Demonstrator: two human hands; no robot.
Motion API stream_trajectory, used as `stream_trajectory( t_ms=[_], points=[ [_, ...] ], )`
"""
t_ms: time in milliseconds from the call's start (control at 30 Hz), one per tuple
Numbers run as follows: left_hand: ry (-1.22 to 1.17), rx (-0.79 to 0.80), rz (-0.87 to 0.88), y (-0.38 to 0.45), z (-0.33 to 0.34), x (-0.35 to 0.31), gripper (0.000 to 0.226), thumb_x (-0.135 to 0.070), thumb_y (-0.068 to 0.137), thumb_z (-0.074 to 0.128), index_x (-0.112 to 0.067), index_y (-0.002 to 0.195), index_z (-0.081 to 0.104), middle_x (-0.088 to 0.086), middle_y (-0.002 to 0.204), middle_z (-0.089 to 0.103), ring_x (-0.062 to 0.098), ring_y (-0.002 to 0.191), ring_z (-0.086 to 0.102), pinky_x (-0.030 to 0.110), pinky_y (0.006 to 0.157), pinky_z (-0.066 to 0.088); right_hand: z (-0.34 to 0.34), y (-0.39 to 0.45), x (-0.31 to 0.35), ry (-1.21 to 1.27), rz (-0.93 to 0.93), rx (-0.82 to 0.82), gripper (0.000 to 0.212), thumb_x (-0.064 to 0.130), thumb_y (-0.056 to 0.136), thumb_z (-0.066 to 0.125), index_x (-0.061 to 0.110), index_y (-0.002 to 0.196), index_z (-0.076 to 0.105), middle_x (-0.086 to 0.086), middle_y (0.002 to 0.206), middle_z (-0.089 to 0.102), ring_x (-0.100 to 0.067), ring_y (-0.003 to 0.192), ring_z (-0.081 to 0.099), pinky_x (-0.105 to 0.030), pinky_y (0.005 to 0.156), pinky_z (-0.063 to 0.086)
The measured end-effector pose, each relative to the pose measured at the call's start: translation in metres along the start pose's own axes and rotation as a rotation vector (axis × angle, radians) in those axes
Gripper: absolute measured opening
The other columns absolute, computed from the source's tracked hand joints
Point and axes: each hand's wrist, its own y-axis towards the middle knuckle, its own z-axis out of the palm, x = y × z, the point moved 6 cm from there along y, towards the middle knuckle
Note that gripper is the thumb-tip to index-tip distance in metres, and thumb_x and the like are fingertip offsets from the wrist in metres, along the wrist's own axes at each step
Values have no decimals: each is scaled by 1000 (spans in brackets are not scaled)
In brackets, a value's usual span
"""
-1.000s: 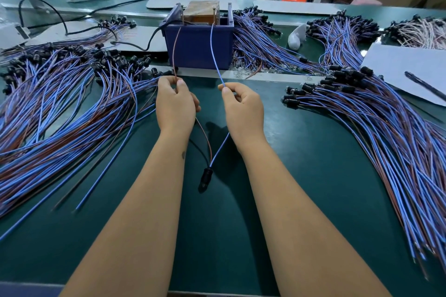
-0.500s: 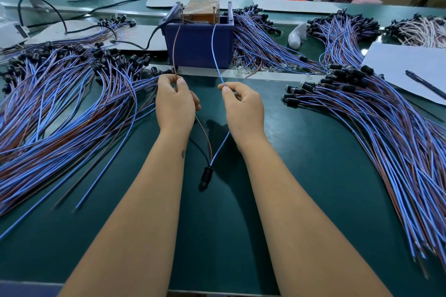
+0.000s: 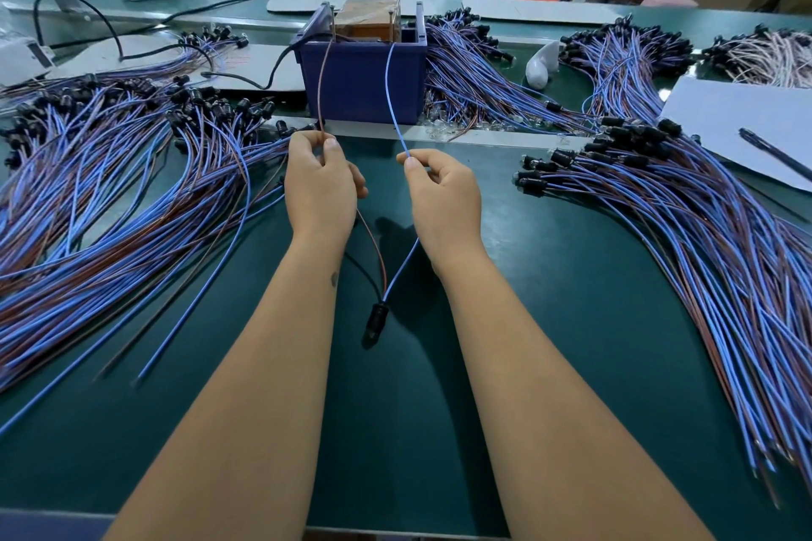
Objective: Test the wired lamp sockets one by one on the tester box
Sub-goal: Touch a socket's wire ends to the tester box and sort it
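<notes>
Pinching a brown wire [image 3: 324,92] between thumb and fingertips, the left hand [image 3: 320,184] sits just in front of the blue tester box [image 3: 364,79], fingers curled tight on that lead. Over to the right hand [image 3: 444,193], and it has the blue wire [image 3: 393,97] nipped the same way at its fingertips, the other fingers folded in. Both leads run up and away from the hands to the top of the box, brown on the left, blue on the right, reaching a brown block [image 3: 369,15] that sits inside it; whether the bare ends actually touch a contact there is too small to tell. Follow the two wires back under the palms and they meet at one black lamp socket [image 3: 375,321], lying on the green table [image 3: 395,430] between the two forearms, pointing toward the person. No glow can be made out on it from this angle.

Left of the hands, a big fan of blue-and-brown wired sockets [image 3: 110,198] spreads across the mat, black heads near the box. On the right, another heavy pile [image 3: 685,233] sweeps down toward the near edge, and more bundles [image 3: 479,70] lie behind and beside the box. A white sheet [image 3: 747,119] with a pen [image 3: 775,154] on it lies far right. A black cable [image 3: 281,66] runs to the box from the left.
</notes>
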Motion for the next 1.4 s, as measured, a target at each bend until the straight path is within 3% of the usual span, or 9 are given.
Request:
stream_trajectory(
  t_ms=[200,367,533,800,1267,1400],
  points=[
    [32,0,-27,5,0,2,11,-25,103,36,-25,98,46,-9,50,59,8,48,58,46,78,56,0,-1,1,-3,1,8,17,23,97,52,26,95,69,11,61,53,-2,51,42,-21,54,37],
    [41,18,-23,6,2,4,12,-25,102,35,-22,104,47,-9,50,60,8,49,58,49,81,56,0,0,2,-12,1,0,18,23,96,53,26,97,70,3,76,66,-6,66,53,-27,65,46],
    [47,27,-20,7,3,4,12,-25,103,36,-21,104,47,-9,50,60,8,48,58,52,81,56,1,0,1,8,1,1,18,22,96,53,25,96,71,11,63,54,-3,55,43,-24,60,40],
    [45,34,-13,5,3,1,13,-24,103,36,-21,104,48,-9,49,59,7,47,57,48,79,57,0,0,2,15,-14,3,18,22,96,52,24,98,71,10,66,56,-5,58,45,-25,62,40],
    [62,71,31,-1,3,-5,16,-24,103,38,-31,92,48,-6,58,62,9,54,60,33,68,52,0,1,1,12,-36,-8,20,23,97,51,24,102,70,12,65,54,-3,60,47,-24,62,40],
    [83,66,37,0,3,-6,11,-26,98,51,-28,92,60,-13,71,59,0,60,53,21,62,43,4,-1,3,-26,-44,23,17,23,96,52,26,96,69,9,68,59,-7,61,49,-27,62,42]
  ],
)
